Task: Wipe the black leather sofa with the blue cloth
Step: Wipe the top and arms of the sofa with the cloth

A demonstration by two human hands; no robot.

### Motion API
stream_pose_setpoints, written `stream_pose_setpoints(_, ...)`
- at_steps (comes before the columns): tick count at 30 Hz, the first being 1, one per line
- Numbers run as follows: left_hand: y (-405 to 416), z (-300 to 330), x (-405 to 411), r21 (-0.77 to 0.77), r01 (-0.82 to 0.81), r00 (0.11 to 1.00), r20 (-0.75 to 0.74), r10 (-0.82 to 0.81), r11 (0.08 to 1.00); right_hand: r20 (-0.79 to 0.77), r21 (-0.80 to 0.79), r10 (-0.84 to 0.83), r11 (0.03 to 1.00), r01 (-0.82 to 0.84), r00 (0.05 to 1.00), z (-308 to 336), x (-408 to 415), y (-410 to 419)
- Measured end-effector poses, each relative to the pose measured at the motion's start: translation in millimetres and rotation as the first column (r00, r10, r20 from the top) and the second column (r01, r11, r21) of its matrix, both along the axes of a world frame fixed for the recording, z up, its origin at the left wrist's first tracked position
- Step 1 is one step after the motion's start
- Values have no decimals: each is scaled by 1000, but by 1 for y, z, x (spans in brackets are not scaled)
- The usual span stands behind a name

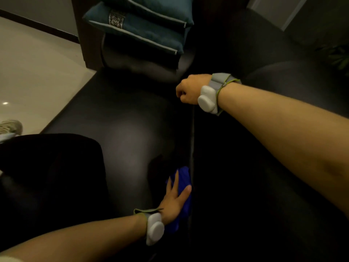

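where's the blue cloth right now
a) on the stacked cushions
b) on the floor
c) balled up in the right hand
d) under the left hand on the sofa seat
d: the left hand lies with straight fingers on the blue cloth, pressing it on the black sofa beside the seam; the right hand is a fist with no cloth showing.

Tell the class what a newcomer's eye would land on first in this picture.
The blue cloth stands out, pressed under the left hand on the black leather sofa, low in the middle. Next comes the right hand, curled at the seat's crease, and stacked teal cushions at top.
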State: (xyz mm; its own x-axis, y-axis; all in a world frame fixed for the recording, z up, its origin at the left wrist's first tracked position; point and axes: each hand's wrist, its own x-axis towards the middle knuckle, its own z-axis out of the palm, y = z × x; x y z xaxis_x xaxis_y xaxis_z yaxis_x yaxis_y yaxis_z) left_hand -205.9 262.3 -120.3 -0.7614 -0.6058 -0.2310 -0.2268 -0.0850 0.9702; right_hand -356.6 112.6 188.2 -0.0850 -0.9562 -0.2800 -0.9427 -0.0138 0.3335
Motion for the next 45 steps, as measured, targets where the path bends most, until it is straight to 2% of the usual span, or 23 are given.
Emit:
stream_pose_setpoints(5,-18,7,-17,9,-26,999,33,26,1000,-24,50,67,997,-66,997,-21,18,0)
stream_pose_setpoints(10,-35,19,-36,-78,-109,991,74,115,991,-48,59,116,992,-113,992,-34,31,-1)
stream_pose_setpoints(13,-21,23,-22,-42,-76,995,61,79,996,-48,104,177,980,-172,983,-46,44,0)
stream_pose_setpoints(16,-2,22,3,-226,-38,993,101,62,973,-31,127,209,971,-203,978,-54,54,0)
stream_pose_setpoints(22,31,29,43,-89,92,995,37,-89,992,-47,156,207,968,-197,977,-50,58,4)
stream_pose_setpoints(26,14,28,29,-167,56,996,74,-45,984,-58,161,183,972,-171,981,-41,64,12)
stream_pose_setpoints(29,-3,23,2,-146,-34,998,52,42,989,-73,154,156,978,-143,985,-31,66,19)
stream_pose_setpoints(35,3,21,-3,-45,-107,979,-179,98,993,-122,88,141,988,-131,983,5,57,37)
stream_pose_setpoints(40,-3,43,-4,191,-49,945,-308,107,980,-189,105,128,988,-110,974,52,47,64)
stream_pose_setpoints(45,-4,88,-26,232,-105,890,-411,196,967,-230,87,125,990,-107,965,81,52,92)
